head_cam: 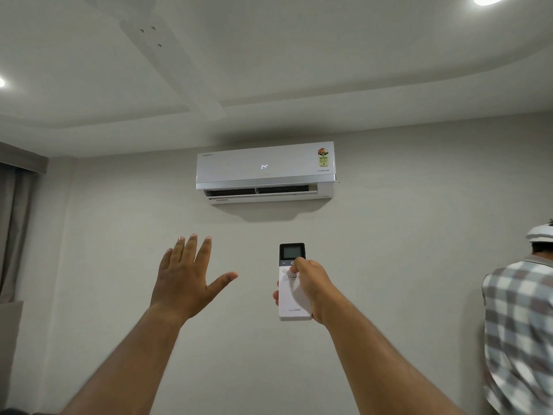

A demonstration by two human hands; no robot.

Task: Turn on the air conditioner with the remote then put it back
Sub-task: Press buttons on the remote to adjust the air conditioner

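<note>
The right hand is raised in the lower middle of the frame and wrapped around a white remote, held upright with its dark screen end pointing up toward the wall. The thumb lies across the remote's front, its tip resting on the button row just under the screen, and fingertips show at the remote's left edge. The name LLOYD is printed near the remote's lower end. To the left of it, well apart, the left hand is lifted with its back to the camera, fingers spread wide and the thumb stuck out to the right, holding nothing. Both bare forearms run in from the bottom of the frame. Above the hands, at the centre of the frame, the air conditioner hangs on the pale wall just under the ceiling; its front panel shows a lit 24° and the flap along its underside stands open. A ceiling fan blade crosses the upper left. A curtain hangs at the left edge. At the right edge stands another person in a checked shirt, seen from behind.
</note>
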